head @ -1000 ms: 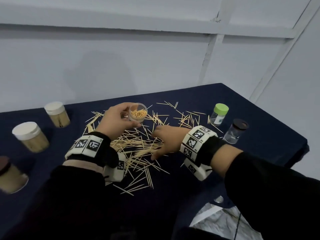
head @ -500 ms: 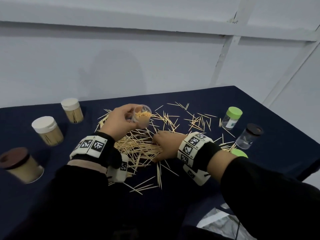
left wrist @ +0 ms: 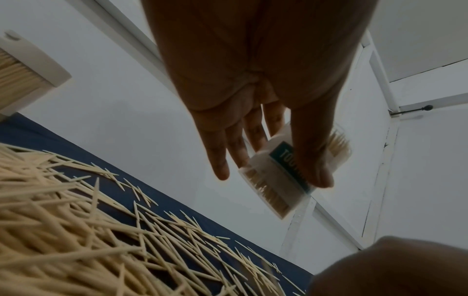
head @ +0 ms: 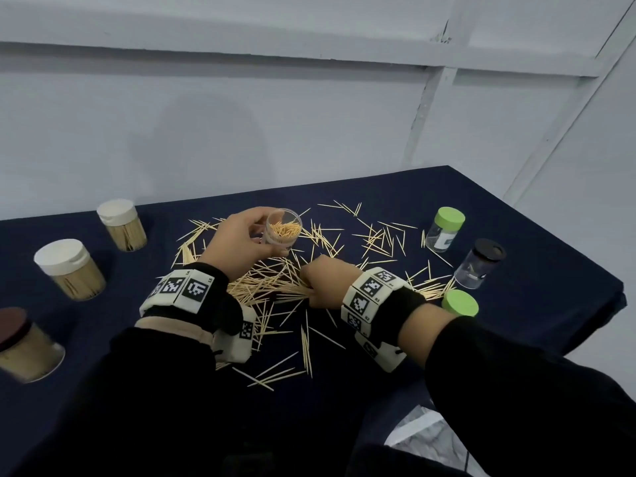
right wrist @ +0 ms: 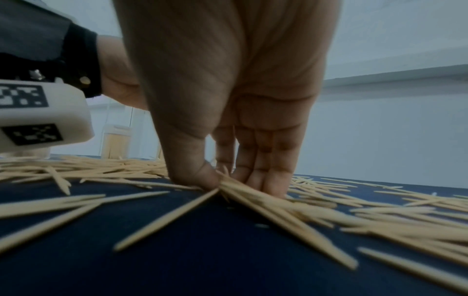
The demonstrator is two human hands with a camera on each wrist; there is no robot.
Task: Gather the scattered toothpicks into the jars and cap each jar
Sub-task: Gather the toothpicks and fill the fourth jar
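The left hand (head: 241,244) holds an uncapped clear jar (head: 283,230) off the table, thumb on one side and fingers on the other, its mouth tipped toward the camera and partly filled with toothpicks; in the left wrist view the jar (left wrist: 291,172) shows a teal label under the thumb. Just in front of the jar, the right hand (head: 325,284) is down on the dark blue table (head: 516,332), thumb and fingers (right wrist: 273,172) pinching a bundle of toothpicks (right wrist: 253,192) from the pile (head: 268,287). Loose toothpicks spread around the jar on all sides, thickest just in front of it. Right of the jar stand a green-capped jar (head: 444,228) and, nearer the table edge, a black-capped jar (head: 480,263), both nearly empty. A loose green cap (head: 459,302) lies in front of those, beside the right wrist. Left of the held jar are three full, capped jars: two white-capped (head: 118,223) (head: 69,268) and one brown-capped (head: 24,342) at the frame's edge.
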